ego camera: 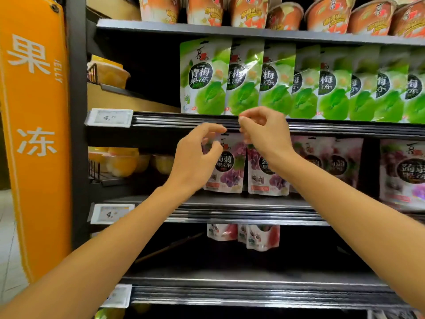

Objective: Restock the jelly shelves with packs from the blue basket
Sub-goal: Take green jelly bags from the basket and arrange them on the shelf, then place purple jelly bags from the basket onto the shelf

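Note:
Purple grape jelly packs [227, 166] stand on the middle shelf [241, 200], more of them to the right [402, 173]. My left hand [195, 162] hovers in front of the leftmost purple pack, fingers curled and apart, holding nothing. Just right of it, my right hand [264, 132] is raised to the shelf edge above the second purple pack [268, 176], fingertips loosely pinched with nothing visible in them. A row of green plum jelly packs [204, 77] fills the shelf above. The blue basket is out of view.
Orange cup jellies [326, 14] line the top shelf. Yellow fruit cups [122, 162] sit at the left of the middle shelf. Red-and-white packs [262, 236] stand on the lower shelf, which is dark around them. An orange jelly banner [34, 111] hangs at left. Price tags [110, 117] clip to shelf edges.

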`<state>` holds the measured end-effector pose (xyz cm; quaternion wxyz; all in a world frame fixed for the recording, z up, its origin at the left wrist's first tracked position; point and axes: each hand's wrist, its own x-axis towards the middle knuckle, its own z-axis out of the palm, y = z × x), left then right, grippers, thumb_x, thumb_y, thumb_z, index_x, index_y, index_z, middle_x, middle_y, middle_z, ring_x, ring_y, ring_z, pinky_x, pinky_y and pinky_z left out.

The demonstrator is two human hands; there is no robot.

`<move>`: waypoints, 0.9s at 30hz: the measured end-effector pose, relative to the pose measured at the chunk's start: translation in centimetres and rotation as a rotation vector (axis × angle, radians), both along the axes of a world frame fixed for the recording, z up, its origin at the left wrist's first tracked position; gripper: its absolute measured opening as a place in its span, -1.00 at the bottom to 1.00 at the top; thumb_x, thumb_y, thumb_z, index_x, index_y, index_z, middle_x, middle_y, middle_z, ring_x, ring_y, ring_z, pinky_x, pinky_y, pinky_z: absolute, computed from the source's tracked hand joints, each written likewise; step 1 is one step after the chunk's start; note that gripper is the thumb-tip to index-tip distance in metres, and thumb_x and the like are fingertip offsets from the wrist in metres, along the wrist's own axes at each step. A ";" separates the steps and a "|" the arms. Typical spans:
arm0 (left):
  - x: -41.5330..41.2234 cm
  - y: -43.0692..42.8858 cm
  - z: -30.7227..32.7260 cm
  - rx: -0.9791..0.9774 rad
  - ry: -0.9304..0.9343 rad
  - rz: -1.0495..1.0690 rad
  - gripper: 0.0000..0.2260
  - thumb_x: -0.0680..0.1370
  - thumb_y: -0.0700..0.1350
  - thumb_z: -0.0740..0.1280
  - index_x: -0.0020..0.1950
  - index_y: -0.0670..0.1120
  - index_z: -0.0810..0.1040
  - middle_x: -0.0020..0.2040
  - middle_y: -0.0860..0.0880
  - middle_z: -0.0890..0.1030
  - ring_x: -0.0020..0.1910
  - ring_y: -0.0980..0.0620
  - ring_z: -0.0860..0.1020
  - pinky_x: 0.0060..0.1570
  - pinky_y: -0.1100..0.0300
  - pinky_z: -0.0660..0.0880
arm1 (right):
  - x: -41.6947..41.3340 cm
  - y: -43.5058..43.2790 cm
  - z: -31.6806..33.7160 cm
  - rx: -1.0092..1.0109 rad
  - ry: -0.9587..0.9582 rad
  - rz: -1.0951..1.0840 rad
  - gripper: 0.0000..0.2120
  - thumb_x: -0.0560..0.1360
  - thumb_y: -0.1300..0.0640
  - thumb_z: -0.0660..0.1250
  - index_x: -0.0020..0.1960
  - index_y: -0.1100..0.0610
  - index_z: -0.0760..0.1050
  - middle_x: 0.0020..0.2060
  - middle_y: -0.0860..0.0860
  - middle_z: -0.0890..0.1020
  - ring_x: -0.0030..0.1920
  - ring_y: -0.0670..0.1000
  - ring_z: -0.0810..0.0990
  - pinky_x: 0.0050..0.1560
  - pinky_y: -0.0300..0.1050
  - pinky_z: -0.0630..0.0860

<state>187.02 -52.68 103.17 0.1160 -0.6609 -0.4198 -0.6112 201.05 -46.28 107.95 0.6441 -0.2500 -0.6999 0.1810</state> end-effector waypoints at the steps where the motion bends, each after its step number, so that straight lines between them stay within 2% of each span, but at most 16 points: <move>1: 0.3 -0.3 -1.1 -0.020 -0.013 -0.008 -0.77 0.57 -0.25 0.28 0.16 -0.02 0.59 0.11 0.12 0.62 0.08 0.23 0.54 0.14 0.39 0.45 | 0.4 -0.2 -1.4 -0.024 0.002 0.012 -0.93 0.48 0.17 0.36 -0.12 0.03 0.60 -0.36 -0.05 0.64 -0.33 -0.07 0.60 -0.22 -0.02 0.63; 4: 0.9 -0.9 -5.1 -0.086 -0.023 -0.023 -0.82 0.57 -0.23 0.30 0.09 -0.01 0.60 -0.01 0.15 0.62 -0.05 0.20 0.55 -0.05 0.47 0.44 | 1.8 -1.2 -6.5 -0.136 0.017 0.085 -0.93 0.45 0.07 0.35 -0.13 0.00 0.61 -0.50 -0.13 0.57 -0.49 -0.14 0.50 -0.46 -0.19 0.48; 8: 1.5 -1.9 -12.5 -0.244 -0.090 -0.058 -0.85 0.60 -0.15 0.29 -0.03 0.09 0.59 -0.11 0.16 0.63 -0.11 0.17 0.58 -0.12 0.35 0.51 | 4.8 -2.0 -15.4 -0.336 0.036 0.165 -0.83 0.33 -0.08 0.35 -0.19 -0.03 0.63 -0.53 -0.09 0.51 -0.51 -0.10 0.45 -0.52 -0.20 0.42; 11: 1.8 -3.0 -19.5 -0.437 -0.127 -0.087 -0.84 0.59 -0.09 0.27 -0.10 0.17 0.55 -0.16 0.19 0.62 -0.13 0.12 0.59 -0.09 0.18 0.54 | 7.6 -2.4 -23.5 -0.436 0.019 0.160 -0.90 0.44 0.00 0.38 -0.23 -0.04 0.61 -0.54 -0.07 0.48 -0.51 -0.08 0.41 -0.52 -0.20 0.39; 14: 2.2 -4.1 -27.7 -0.647 -0.196 -0.096 -0.83 0.59 -0.09 0.28 -0.11 0.17 0.54 -0.20 0.25 0.62 -0.20 0.22 0.57 -0.13 0.25 0.51 | 10.4 -3.0 -32.3 -0.592 -0.052 0.129 -0.86 0.52 0.07 0.36 -0.22 0.00 0.58 -0.54 -0.07 0.46 -0.52 -0.07 0.39 -0.50 -0.20 0.39; 17: 2.9 -5.1 -36.8 -0.864 -0.320 -0.107 -0.84 0.60 -0.20 0.30 -0.09 0.05 0.57 -0.24 0.14 0.62 -0.28 0.28 0.55 -0.23 0.35 0.48 | 12.6 -4.4 -41.8 -0.788 -0.117 0.120 -0.87 0.55 0.17 0.33 -0.16 0.16 0.57 -0.54 -0.09 0.48 -0.50 -0.12 0.40 -0.48 -0.24 0.39; 20: 4.0 -6.8 -46.3 -1.064 -0.477 -0.109 -0.78 0.61 -0.33 0.23 -0.10 -0.07 0.57 -0.23 0.03 0.61 -0.34 0.26 0.54 -0.28 0.40 0.45 | 14.2 -6.8 -51.9 -1.014 -0.178 0.058 -0.81 0.54 0.29 0.29 -0.23 0.18 0.55 -0.54 -0.11 0.49 -0.51 -0.18 0.41 -0.47 -0.33 0.38; 21: 4.4 -7.6 -49.4 -1.121 -0.532 -0.094 -0.77 0.62 -0.34 0.21 -0.11 -0.08 0.57 -0.22 0.00 0.60 -0.36 0.26 0.53 -0.30 0.38 0.45 | 14.8 -7.9 -55.3 -1.099 -0.202 0.054 -0.81 0.55 0.32 0.27 -0.23 0.24 0.55 -0.52 -0.07 0.48 -0.51 -0.17 0.41 -0.47 -0.32 0.37; 24: 5.8 -9.9 -58.8 -1.320 -0.619 -0.006 -0.80 0.62 -0.32 0.21 -0.06 -0.14 0.60 -0.20 -0.02 0.61 -0.34 0.19 0.53 -0.31 0.39 0.46 | 16.5 -11.1 -65.0 -1.312 -0.322 0.046 -0.80 0.57 0.32 0.27 -0.11 0.49 0.49 -0.40 0.24 0.47 -0.38 0.02 0.45 -0.35 -0.14 0.40; 27: 6.8 -12.1 -67.9 -1.516 -0.652 -0.007 -0.86 0.61 -0.34 0.25 0.04 -0.27 0.60 -0.14 -0.07 0.60 -0.19 0.03 0.57 -0.17 0.33 0.55 | 17.8 -13.6 -73.7 -1.453 -0.418 -0.016 -0.83 0.57 0.30 0.30 -0.10 0.41 0.56 -0.29 0.25 0.60 -0.35 -0.07 0.53 -0.32 -0.20 0.49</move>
